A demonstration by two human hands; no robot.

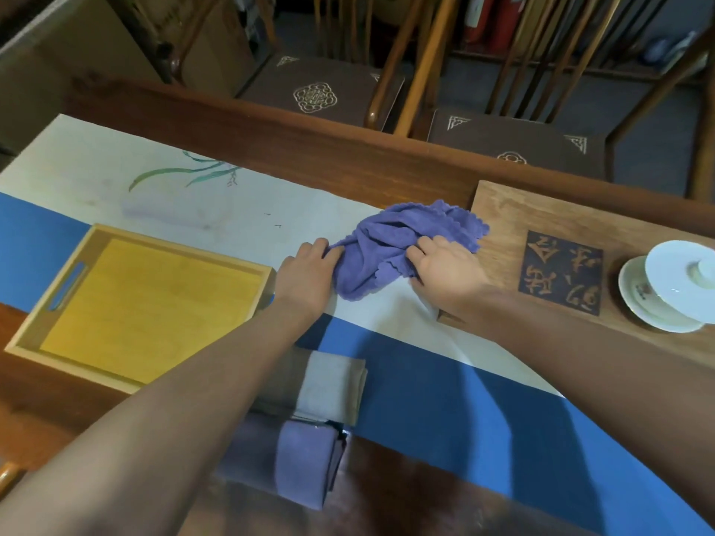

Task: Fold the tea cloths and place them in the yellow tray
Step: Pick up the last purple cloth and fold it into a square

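Note:
A crumpled purple tea cloth (390, 241) lies on the white table runner (162, 195), partly over the edge of a wooden board. My left hand (305, 274) pinches its left edge and my right hand (445, 266) grips its right side. The yellow tray (154, 299), a wooden frame with nothing inside, sits to the left of my left hand. Near the table's front edge lie a folded grey cloth (332, 386) and a folded purple cloth (301, 462), partly hidden under my left forearm.
A wooden board (561, 234) with burnt characters stands at the right, carrying a white lidded cup on a saucer (673, 288). Two wooden chairs (329, 92) with brown cushions stand behind the table. A blue band of the runner crosses the front.

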